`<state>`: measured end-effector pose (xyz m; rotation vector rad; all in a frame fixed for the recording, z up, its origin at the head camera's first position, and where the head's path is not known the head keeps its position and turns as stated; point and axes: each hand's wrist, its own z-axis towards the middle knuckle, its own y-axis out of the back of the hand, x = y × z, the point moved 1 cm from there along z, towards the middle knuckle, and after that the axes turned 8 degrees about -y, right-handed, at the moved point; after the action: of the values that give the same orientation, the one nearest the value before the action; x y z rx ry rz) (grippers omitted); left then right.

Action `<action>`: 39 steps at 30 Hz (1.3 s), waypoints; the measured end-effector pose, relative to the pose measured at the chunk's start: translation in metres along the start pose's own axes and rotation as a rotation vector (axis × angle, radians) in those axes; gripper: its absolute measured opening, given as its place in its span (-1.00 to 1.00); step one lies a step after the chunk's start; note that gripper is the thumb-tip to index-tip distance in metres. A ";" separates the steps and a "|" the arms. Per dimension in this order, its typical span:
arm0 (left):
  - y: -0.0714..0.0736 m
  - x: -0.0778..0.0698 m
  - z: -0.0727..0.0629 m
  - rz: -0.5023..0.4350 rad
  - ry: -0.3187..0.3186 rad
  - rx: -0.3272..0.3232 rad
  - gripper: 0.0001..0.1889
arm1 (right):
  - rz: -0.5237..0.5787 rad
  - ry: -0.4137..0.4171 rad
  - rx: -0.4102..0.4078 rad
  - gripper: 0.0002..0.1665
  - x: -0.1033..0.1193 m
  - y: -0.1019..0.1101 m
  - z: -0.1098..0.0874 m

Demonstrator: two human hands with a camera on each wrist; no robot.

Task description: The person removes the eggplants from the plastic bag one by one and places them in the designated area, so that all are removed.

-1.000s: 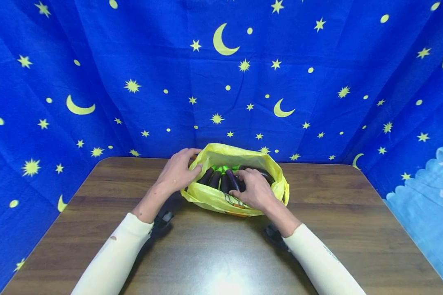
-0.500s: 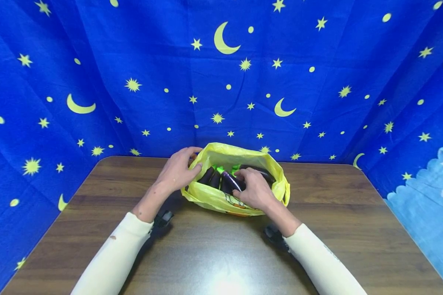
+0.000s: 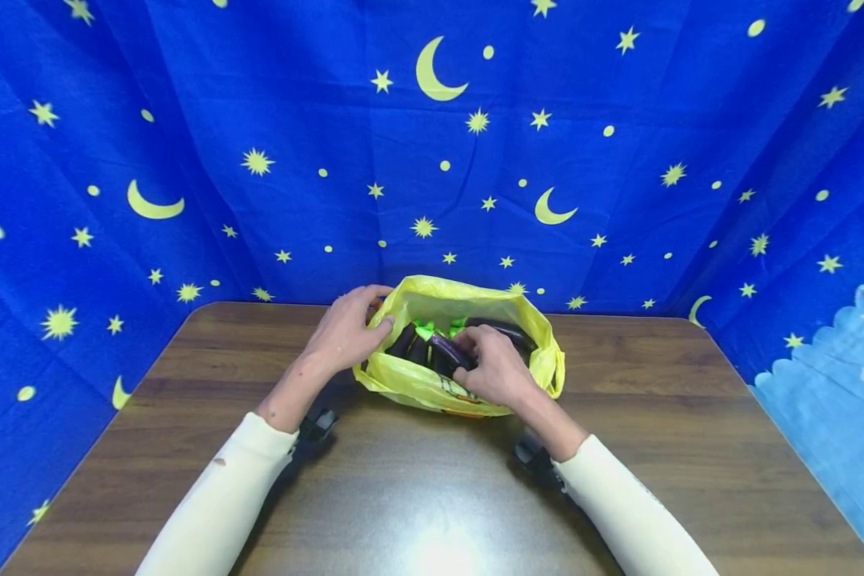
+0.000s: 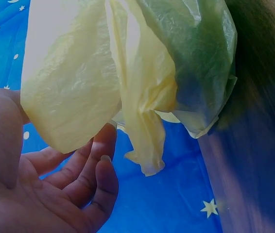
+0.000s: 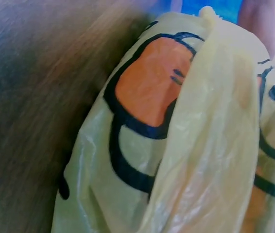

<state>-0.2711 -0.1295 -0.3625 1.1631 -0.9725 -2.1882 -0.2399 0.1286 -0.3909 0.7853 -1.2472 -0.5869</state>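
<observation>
A yellow plastic bag [image 3: 432, 286] stands on the table with its mouth spread, holding several dark purple eggplants [image 3: 402, 342] with green tops. My left hand [image 3: 349, 332] holds the bag's left edge, thumb over the rim and fingers outside. In the left wrist view those fingers [image 4: 86, 177] curl beside the thin yellow plastic. Inside the mouth, my right hand [image 3: 499, 364] grips one eggplant [image 3: 446, 349] between thumb and fingers; its lower end is hidden by the hand. Another eggplant [image 3: 504, 330] lies along the back right of the bag.
The brown wooden table [image 3: 432, 472] extends on all sides of the bag. Close behind it hangs a blue curtain [image 3: 317, 120] with yellow moons and stars. The bag's front, printed orange and black, fills much of the right wrist view. Black straps [image 3: 317, 426] sit under both wrists.
The eggplant in my right hand has swung from steep to slanted, its green top shifting left over the others. My left hand stays at the bag's edge.
</observation>
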 end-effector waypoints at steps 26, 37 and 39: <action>-0.002 0.003 -0.005 -0.013 0.014 -0.004 -0.50 | 0.432 -0.039 -0.042 -0.45 0.001 0.045 -0.005; 0.001 0.007 -0.013 -0.014 0.030 -0.024 -0.49 | 0.460 -0.066 -0.123 -0.47 -0.005 0.065 -0.011; 0.001 0.007 -0.013 -0.014 0.033 -0.025 -0.50 | 0.457 -0.066 -0.137 -0.48 -0.005 0.070 -0.012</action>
<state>-0.2634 -0.1399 -0.3703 1.1944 -0.9233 -2.1788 -0.2316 0.1776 -0.3405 0.3494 -1.3766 -0.3212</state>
